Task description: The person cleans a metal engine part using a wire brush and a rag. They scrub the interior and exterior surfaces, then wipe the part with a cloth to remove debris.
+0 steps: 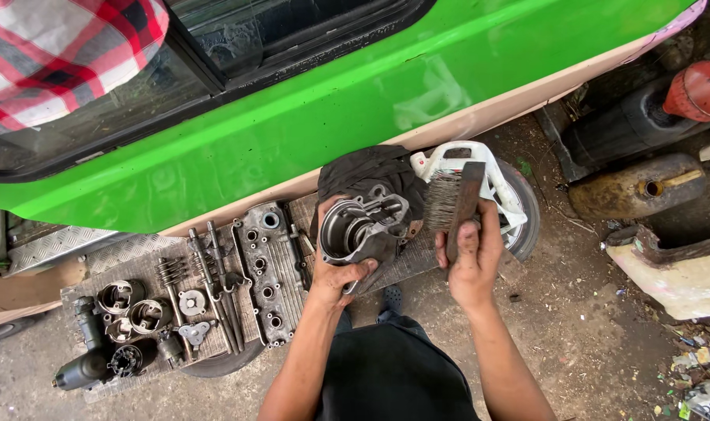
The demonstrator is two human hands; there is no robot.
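The left hand (335,273) grips the metal housing (359,230); the right hand (472,257) clamps the wire brush (455,199) just beside it, bristles facing left.

Views: one only, worn on the person's head, so nothing is shared with a second view.
Direction: steeply downward, over the person's own forearms and lap to the dirt ground (573,343).
Nearness: close, with the left hand (341,269) and right hand (473,261) mid-frame.
Upper edge: a green vehicle side (308,117) crossing aslant.
Lower left: engine parts on a metal plate (136,253).
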